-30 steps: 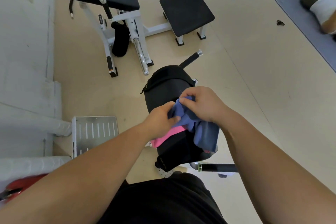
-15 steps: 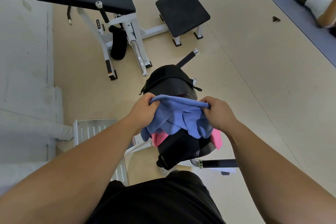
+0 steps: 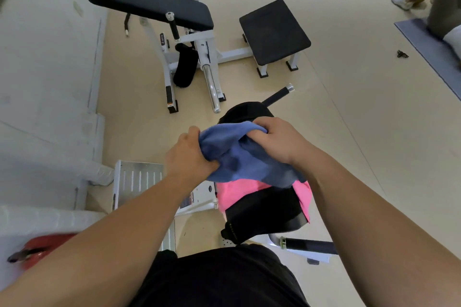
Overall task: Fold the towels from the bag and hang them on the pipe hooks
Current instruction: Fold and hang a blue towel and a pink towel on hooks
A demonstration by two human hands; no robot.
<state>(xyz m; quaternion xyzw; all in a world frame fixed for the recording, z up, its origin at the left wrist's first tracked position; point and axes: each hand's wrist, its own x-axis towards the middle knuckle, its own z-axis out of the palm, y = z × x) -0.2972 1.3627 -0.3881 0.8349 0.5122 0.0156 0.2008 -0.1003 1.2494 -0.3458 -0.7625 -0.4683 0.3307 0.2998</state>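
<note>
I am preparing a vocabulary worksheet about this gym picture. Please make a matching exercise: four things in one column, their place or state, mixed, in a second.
1 blue towel
2 pink towel
3 black bag
4 exercise mat

a on the floor at the right edge
b gripped by the left hand and the right hand
c beneath both towels
d between the blue towel and the bag

Pairs: 1-b, 2-d, 3-c, 4-a

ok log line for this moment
left hand: grips blue towel | right hand: grips blue towel | blue towel: bunched, above bag | pink towel: on bag | hooks: not in view
</note>
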